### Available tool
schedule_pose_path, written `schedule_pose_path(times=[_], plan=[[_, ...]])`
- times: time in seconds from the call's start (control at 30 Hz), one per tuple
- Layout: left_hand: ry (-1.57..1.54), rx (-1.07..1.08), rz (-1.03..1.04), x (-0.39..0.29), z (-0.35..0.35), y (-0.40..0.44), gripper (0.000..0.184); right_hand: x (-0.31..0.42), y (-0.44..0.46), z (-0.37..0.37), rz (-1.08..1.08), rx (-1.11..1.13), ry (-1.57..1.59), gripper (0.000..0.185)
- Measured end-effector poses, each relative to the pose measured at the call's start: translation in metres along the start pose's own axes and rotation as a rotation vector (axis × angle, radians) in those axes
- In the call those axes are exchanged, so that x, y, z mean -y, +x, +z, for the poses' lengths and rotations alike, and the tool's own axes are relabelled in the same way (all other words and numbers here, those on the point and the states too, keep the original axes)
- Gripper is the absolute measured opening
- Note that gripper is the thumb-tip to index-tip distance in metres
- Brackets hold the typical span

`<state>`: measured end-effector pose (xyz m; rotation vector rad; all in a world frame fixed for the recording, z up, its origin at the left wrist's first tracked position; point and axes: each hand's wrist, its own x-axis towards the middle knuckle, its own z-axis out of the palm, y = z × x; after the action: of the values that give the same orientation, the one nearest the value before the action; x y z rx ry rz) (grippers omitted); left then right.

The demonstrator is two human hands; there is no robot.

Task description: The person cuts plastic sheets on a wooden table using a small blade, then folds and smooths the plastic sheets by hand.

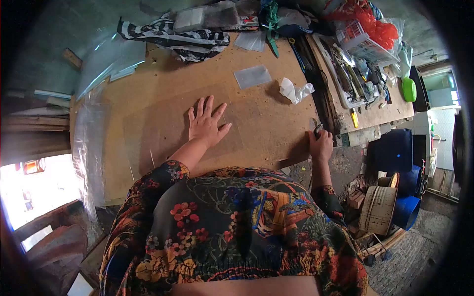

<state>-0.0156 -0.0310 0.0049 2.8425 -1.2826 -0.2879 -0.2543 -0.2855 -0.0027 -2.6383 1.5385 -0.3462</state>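
Observation:
My left hand (206, 123) lies flat with its fingers spread on a clear plastic sheet (163, 118), which rests on the brown wooden table (276, 143). At the table's right edge, my right hand (321, 143) is closed around a small dark object (318, 129), too small to identify. A small clear plastic piece (253, 77) lies beyond my left hand, and a crumpled white tissue (295, 91) is to the right of that piece.
A black-and-white striped bag (173, 35) lies at the back. On the right are a tool tray (353, 79), a yellow cutter (354, 118), a white basket (363, 43) and a green container (409, 90). Blue barrels (395, 150) stand on the floor, lower right.

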Motion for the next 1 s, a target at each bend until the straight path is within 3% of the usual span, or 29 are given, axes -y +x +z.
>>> schedule_pose_path(times=[0.23,0.3,0.4,0.53,0.63,1.0], plan=[[-0.038,-0.005,-0.001,0.002,0.004,0.0,0.057,-0.003,-0.001,0.004,0.022,-0.08,0.048,0.019],[-0.047,-0.005,-0.012,0.0,0.001,0.0,0.057,0.008,-0.001,-0.01,-0.114,-0.228,0.193,0.016],[-0.064,-0.001,-0.015,0.001,-0.003,-0.004,0.058,0.049,-0.008,-0.024,-0.336,-0.053,0.421,0.012],[-0.082,-0.009,-0.007,0.001,-0.003,-0.003,0.059,0.124,-0.026,-0.014,-0.639,0.214,0.483,0.011],[-0.095,0.023,-0.025,-0.001,-0.008,-0.004,0.059,0.155,-0.029,0.01,-0.762,0.23,0.48,0.013],[-0.037,0.087,-0.028,-0.001,-0.01,-0.004,0.062,0.167,-0.025,0.031,-0.84,0.202,0.386,0.012]])
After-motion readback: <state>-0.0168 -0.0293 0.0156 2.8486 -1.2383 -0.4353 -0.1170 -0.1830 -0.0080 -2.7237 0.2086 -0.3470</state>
